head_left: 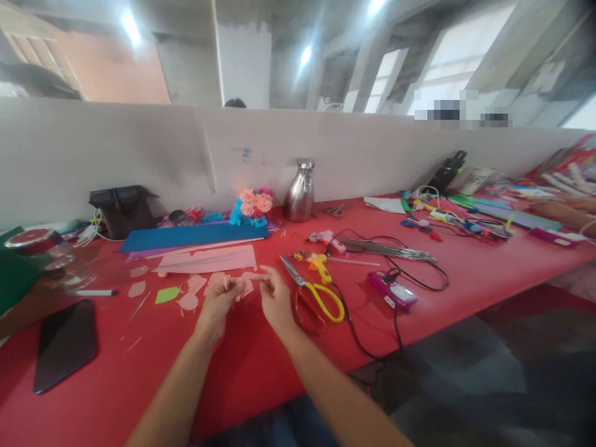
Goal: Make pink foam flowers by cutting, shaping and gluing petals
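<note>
My left hand (218, 304) is closed in a pinch on a small pink petal piece (226, 281), partly hidden by the fingers. Just to its right, my right hand (275, 301) has its thumb and fingertips drawn together, pointing at the left hand; anything in them is too small to make out. Pink cut petals (189, 302) and one green leaf-shaped piece (166, 295) lie left of my hands. Beside my right hand rest yellow-handled scissors (321, 297) and a yellow glue gun (320, 267).
A pink flower bunch (255, 203) and a steel flask (299, 192) stand by the white partition (153, 146). Blue sheets (195, 236) lie at left, above a phone (66, 344). Wires (391, 249), a purple power strip (392, 290) and black cords occupy the right. Another person's arm (561, 213) shows far right.
</note>
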Motion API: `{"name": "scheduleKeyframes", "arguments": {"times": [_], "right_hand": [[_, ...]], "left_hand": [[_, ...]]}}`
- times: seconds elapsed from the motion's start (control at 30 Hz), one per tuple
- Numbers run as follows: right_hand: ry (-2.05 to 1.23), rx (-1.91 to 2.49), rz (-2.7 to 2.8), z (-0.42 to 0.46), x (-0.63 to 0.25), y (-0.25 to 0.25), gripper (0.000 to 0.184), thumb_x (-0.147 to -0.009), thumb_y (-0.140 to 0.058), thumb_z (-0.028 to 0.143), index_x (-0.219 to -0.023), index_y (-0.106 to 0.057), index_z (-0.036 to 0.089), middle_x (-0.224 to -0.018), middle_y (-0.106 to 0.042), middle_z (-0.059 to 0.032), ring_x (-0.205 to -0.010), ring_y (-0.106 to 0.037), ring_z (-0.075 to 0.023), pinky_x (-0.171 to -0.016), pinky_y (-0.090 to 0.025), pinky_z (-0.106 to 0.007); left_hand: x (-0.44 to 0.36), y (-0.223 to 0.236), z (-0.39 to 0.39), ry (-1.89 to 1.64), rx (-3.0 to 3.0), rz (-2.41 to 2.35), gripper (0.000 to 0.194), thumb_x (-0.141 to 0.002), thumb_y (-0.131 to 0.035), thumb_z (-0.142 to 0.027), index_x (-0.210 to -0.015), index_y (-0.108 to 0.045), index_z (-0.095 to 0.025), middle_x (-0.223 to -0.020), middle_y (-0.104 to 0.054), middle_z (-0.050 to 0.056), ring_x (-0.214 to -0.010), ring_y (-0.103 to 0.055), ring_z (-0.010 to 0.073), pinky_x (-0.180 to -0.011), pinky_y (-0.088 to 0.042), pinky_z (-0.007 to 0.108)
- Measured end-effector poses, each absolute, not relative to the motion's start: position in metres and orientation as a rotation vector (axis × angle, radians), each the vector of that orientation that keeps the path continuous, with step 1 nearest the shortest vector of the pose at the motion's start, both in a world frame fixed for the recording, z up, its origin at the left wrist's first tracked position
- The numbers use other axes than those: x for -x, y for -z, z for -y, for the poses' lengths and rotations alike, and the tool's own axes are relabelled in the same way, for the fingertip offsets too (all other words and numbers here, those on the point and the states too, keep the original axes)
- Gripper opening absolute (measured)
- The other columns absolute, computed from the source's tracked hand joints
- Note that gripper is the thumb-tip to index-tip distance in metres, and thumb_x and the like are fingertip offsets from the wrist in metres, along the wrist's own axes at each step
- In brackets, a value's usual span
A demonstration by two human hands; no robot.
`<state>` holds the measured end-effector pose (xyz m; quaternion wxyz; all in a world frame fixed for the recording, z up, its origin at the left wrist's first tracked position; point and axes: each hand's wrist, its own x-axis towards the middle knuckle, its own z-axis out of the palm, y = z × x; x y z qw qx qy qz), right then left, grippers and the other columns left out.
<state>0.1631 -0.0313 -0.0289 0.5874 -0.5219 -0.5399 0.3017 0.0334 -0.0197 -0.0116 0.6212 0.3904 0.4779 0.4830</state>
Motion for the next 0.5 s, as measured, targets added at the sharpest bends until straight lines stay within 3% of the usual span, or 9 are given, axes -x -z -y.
{"name": "scheduleKeyframes", "arguments": {"times": [0.17,0.27,0.37,0.43,0.5], "right_hand": [[-0.822,1.108,1.094,0.030,-0.165,0.022,0.076,-0.076,-0.055,0.022,-0.142,-0.017,0.026,-0.112,-0.059,-0.0080,-0.076,-0.059,-0.0157,-0.073,-0.050,-0.032],[-0.865,0.942,0.920,0.029,-0.174,0.011,0.082,-0.080,-0.053,0.026,-0.143,-0.001,0.035,-0.124,-0.053,-0.0072,-0.071,-0.060,-0.0121,-0.074,-0.049,-0.033],[-0.829,0.905,0.909,0.028,-0.177,0.007,0.066,-0.083,-0.050,0.029,-0.140,-0.017,0.034,-0.119,-0.054,-0.0057,-0.071,-0.059,-0.0109,-0.074,-0.049,-0.031],[-0.891,0.952,1.038,0.029,-0.170,0.011,0.050,-0.083,-0.052,0.033,-0.131,-0.037,0.029,-0.109,-0.057,-0.0053,-0.069,-0.058,-0.0112,-0.069,-0.049,-0.028],[-0.986,0.984,1.198,0.032,-0.159,0.016,0.041,-0.082,-0.054,0.037,-0.121,-0.047,0.026,-0.103,-0.059,-0.0051,-0.069,-0.059,-0.0118,-0.066,-0.050,-0.027]], "left_hand": [[-0.030,0.015,0.019,-1.129,-0.950,-1.074,0.026,-0.057,-0.077,-0.031,-0.070,-0.062,-0.014,-0.056,-0.053,-0.003,-0.049,-0.039,0.0052,-0.048,-0.026,0.019],[-0.030,0.014,0.021,-1.138,-0.922,-1.073,0.028,-0.056,-0.078,-0.033,-0.069,-0.062,-0.014,-0.055,-0.052,-0.004,-0.048,-0.038,0.0049,-0.047,-0.025,0.019],[-0.030,0.014,0.021,-1.125,-0.905,-1.070,0.028,-0.057,-0.077,-0.035,-0.063,-0.061,-0.014,-0.051,-0.048,-0.005,-0.044,-0.033,0.0038,-0.044,-0.022,0.019],[-0.030,0.015,0.019,-1.136,-0.889,-1.050,0.028,-0.058,-0.077,-0.036,-0.061,-0.061,-0.014,-0.051,-0.050,-0.004,-0.046,-0.037,0.0047,-0.046,-0.026,0.019],[-0.028,0.017,0.017,-1.163,-0.853,-1.013,0.027,-0.056,-0.078,-0.035,-0.063,-0.063,-0.014,-0.056,-0.056,-0.001,-0.051,-0.045,0.0072,-0.050,-0.032,0.020]]}}
